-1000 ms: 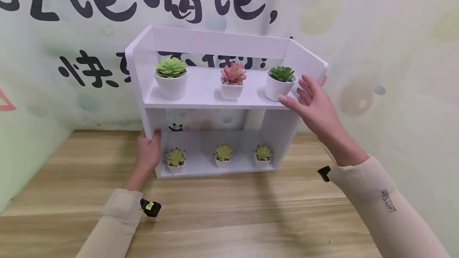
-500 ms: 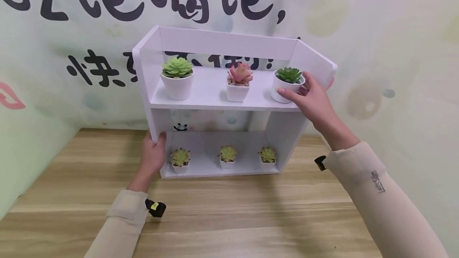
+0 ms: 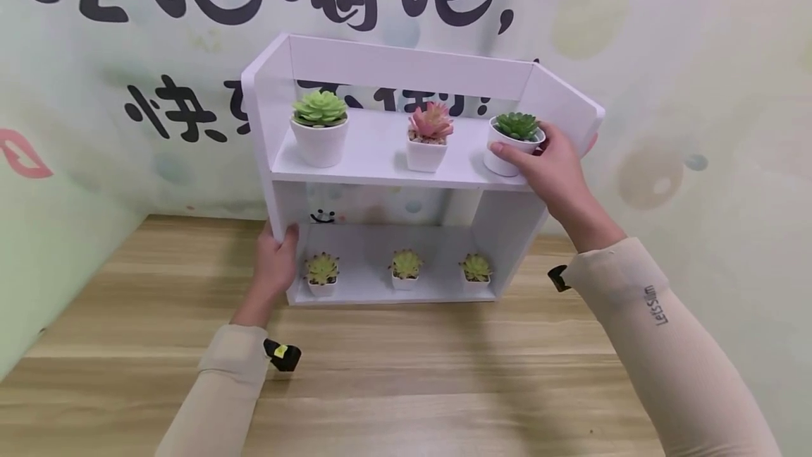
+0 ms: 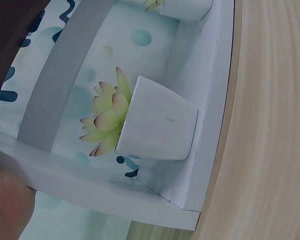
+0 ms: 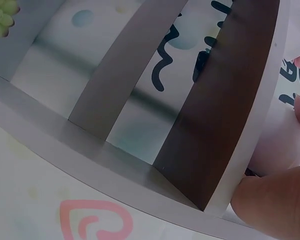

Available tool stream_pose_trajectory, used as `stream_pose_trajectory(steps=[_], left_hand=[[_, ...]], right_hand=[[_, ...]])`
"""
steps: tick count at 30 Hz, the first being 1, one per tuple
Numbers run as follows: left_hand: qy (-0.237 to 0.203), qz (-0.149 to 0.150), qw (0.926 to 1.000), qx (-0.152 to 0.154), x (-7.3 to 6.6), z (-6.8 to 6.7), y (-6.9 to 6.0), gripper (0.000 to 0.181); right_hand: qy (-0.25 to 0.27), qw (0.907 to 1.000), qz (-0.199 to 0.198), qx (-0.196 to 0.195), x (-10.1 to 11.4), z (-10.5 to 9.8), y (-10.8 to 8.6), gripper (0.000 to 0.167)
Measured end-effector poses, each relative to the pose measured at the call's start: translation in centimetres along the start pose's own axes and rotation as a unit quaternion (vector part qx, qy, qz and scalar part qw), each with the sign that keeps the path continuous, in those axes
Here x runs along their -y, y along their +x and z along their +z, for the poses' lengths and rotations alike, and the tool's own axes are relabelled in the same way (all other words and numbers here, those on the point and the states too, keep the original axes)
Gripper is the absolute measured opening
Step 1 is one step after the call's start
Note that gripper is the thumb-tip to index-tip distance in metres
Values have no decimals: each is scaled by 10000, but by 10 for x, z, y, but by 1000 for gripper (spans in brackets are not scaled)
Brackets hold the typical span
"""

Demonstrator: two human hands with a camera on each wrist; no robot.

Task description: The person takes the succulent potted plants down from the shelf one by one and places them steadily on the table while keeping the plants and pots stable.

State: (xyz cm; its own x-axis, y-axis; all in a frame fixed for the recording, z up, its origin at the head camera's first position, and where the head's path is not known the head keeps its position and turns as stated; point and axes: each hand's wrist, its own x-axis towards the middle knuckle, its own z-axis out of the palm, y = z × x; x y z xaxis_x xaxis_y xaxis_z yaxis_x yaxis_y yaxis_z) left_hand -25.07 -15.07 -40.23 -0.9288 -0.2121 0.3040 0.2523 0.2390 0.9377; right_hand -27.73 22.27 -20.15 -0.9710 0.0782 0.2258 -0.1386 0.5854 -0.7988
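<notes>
A white two-tier shelf (image 3: 380, 176) stands on the wooden table. On its upper board are a light green succulent pot (image 3: 320, 143), a pink one (image 3: 426, 154) and, at the right end, a dark green one (image 3: 502, 154). My right hand (image 3: 558, 171) holds that last pot, thumb at its front, fingers behind and partly hidden. The left side panel is gripped low down by my left hand (image 3: 274, 265), its fingers behind the panel; in the left wrist view part of the hand (image 4: 10, 202) shows at the panel's edge.
Three small white pots with yellow-green succulents (image 3: 322, 288) stand along the lower board. Behind the shelf hangs a cloth (image 3: 666, 76) with large dark characters. The wooden table (image 3: 406, 379) extends in front.
My right hand has moved in from beside the dark green succulent's pot and taken hold of it. The left hand keeps its grip on the panel; the whole head view has shifted slightly.
</notes>
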Motion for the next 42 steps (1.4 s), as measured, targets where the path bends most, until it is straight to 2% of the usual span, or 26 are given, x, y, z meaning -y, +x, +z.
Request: stream_pose_trajectory(steps=[5, 10, 17, 24, 26, 32, 35, 37, 42], left_hand=[[43, -23, 10000, 60, 3, 1, 1, 50], [47, -44, 10000, 76, 4, 1, 2, 50], [5, -62, 9998, 203, 2, 2, 0, 50], [-69, 39, 9998, 189, 3, 2, 1, 50], [-62, 79, 9998, 146, 4, 2, 1, 49], [-60, 73, 10000, -12, 6, 1, 2, 48], [-82, 111, 9999, -19, 5, 0, 1, 48], [-95, 114, 9999, -6, 5, 0, 0, 48], [-97, 31, 9999, 53, 7, 1, -2, 50]], right_hand=[[132, 9999, -30, -98, 0, 0, -4, 83], [253, 9994, -189, -138, 2, -4, -19, 78], [443, 9968, -665, -70, 2, -10, -54, 66], [383, 9926, -1151, 9, -12, -1, -96, 63], [437, 9925, -1129, 142, -19, 5, -106, 63], [922, 9916, -684, 596, -41, 25, -126, 68], [801, 9922, -785, 541, -54, 33, -133, 69], [528, 9941, -841, 441, -64, 39, -138, 69], [104, 9964, -744, 381, -84, 52, -147, 71]])
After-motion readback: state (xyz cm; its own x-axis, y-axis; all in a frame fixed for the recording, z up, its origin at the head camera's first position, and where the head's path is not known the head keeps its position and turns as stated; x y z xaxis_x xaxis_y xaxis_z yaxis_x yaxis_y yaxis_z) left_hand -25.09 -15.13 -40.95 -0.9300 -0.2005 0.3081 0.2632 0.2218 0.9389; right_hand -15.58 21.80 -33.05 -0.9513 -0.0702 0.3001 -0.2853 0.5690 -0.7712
